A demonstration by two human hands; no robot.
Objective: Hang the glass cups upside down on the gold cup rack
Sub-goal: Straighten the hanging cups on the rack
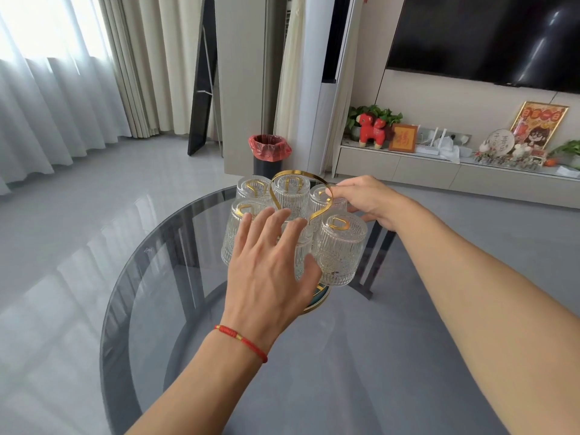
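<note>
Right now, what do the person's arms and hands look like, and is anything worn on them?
Both forearms are bare, with no sleeves in view. The left hand has a thin red cord bracelet with a small gold bead at the wrist. The right hand wears no glove, ring or watch that shows.

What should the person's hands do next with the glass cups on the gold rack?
Probably draw the left hand back: it is spread open over the front ribbed glass cups, which already hang upside down on the gold wire cup rack, while the right hand touches the rack's loop.
</note>
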